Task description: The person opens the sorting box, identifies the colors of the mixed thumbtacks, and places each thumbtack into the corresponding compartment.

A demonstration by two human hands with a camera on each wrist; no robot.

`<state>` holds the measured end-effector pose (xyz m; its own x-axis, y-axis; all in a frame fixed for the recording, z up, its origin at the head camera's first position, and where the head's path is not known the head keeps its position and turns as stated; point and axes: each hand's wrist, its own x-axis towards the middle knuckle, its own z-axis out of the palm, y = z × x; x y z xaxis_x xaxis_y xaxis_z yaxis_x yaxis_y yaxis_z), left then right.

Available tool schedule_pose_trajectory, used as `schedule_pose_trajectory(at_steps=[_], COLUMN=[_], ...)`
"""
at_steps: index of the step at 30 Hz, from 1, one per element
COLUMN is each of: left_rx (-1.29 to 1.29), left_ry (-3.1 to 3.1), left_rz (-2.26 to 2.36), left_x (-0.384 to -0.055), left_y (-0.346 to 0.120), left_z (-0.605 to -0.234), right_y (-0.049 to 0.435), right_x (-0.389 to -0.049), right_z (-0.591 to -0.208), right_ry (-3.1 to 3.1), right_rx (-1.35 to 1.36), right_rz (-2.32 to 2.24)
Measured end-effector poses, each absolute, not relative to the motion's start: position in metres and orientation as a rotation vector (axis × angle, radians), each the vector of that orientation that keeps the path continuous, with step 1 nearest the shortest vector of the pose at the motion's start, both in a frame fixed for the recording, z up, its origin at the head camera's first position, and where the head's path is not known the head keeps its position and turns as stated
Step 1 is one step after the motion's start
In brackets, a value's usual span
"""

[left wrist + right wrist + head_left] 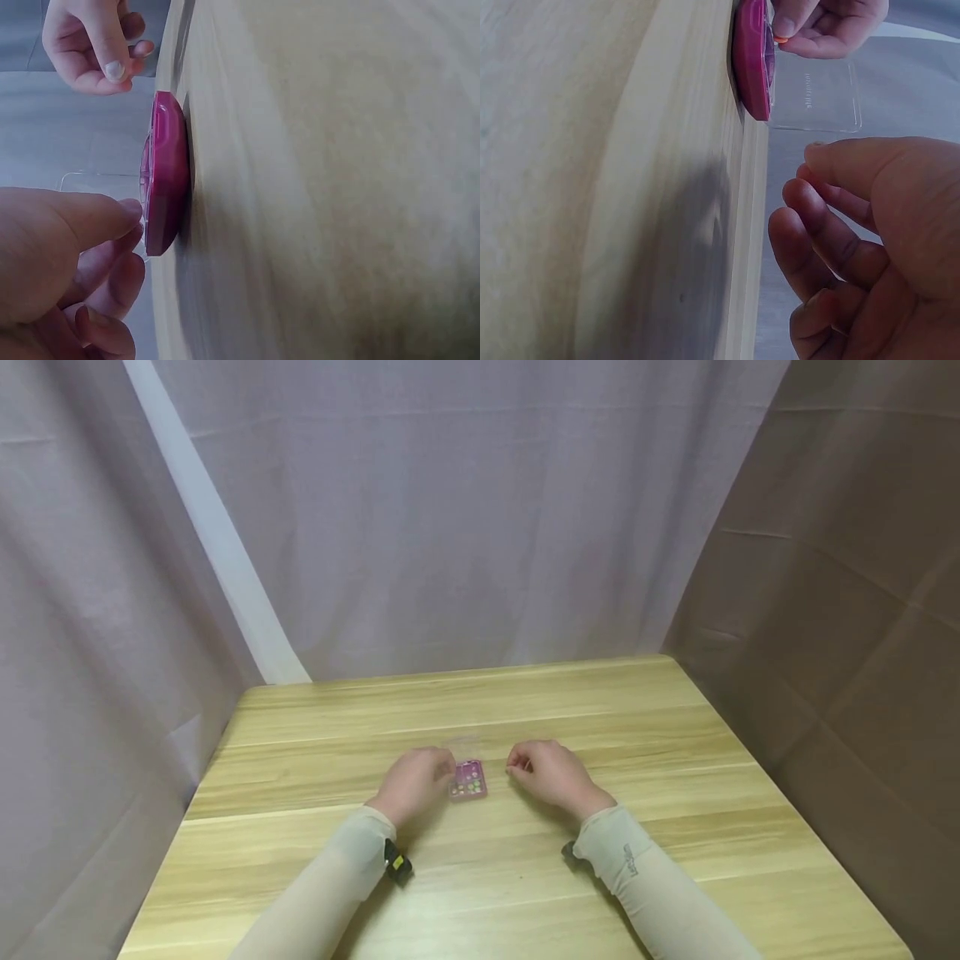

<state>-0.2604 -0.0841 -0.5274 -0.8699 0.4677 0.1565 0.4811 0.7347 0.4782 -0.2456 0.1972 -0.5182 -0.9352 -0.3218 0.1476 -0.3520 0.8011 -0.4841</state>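
Observation:
A small magenta pill case (477,791) lies on the table between the two hands, its clear lid (829,97) swung up. Its compartments hold several tiny green, white and orange pieces. My left hand (417,781) is at the case's left side, thumb and forefinger right at its rim. Between those fingertips is a small orange pill-like piece (781,40), seen in the right wrist view. To the right of the case, apart from it, my right hand (553,774) hovers low over the table with fingers loosely bent, and nothing shows in it.
The wood-grain table (300,860) reaches back to a grey curtain (465,543). Brown cloth (840,635) hangs along the right side, and a pale strip (217,527) runs down at the left. A dark wrist camera (397,864) sits on the left sleeve.

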Motion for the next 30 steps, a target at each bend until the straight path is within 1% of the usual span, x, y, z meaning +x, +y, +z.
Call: schedule_pose_trajectory(at_steps=[9, 16, 22, 30], left_rx=[-0.753, -0.68, -0.616, -0.601], left_ry=[-2.928, -2.859, -2.873, -2.917], left_rz=[-0.824, -0.775, -0.698, -0.707], left_x=[-0.254, -0.256, -0.258, -0.256], left_y=[-0.091, -0.126, -0.161, -0.172], left_z=[-0.526, -0.518, -0.518, -0.52], right_y=[0.193, 0.191, 0.19, 0.185], right_x=[-0.246, -0.248, -0.248, -0.249], right_z=[-0.52, -0.52, -0.52, -0.521], right_ry=[-2.936, -2.925, -2.923, -2.927], right_rx=[0.565, 0.566, 0.575, 0.571], right_rz=[0.81, 0.807, 0.801, 0.798])
